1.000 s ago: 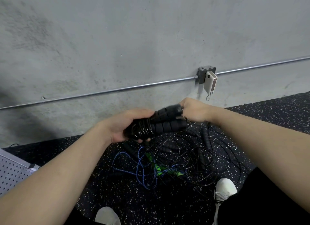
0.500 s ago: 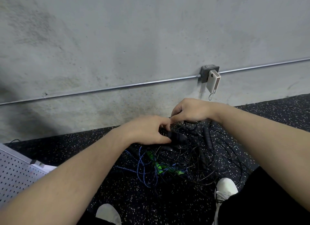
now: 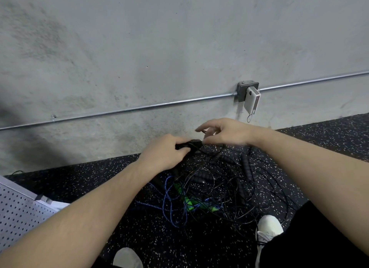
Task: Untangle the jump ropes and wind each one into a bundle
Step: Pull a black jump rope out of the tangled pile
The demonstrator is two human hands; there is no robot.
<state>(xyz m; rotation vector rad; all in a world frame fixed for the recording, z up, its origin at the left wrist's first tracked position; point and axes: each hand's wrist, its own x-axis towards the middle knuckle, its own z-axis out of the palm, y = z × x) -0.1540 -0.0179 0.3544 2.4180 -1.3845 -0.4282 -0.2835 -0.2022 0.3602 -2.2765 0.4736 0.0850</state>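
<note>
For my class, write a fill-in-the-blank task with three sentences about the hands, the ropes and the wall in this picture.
1. The left hand grips a black handle while the right hand reaches in beside it, over the ____ of ropes.
2. Among the black ropes lies one ____ rope.
3. The white device hangs from a grey ____ on the wall.

Missing words: tangle; blue; box

Bare forearms (image 3: 311, 168), white sneakers (image 3: 269, 225), black trousers (image 3: 311, 239)

Black speckled floor (image 3: 83, 184); tangled jump ropes (image 3: 215, 191) on it
</note>
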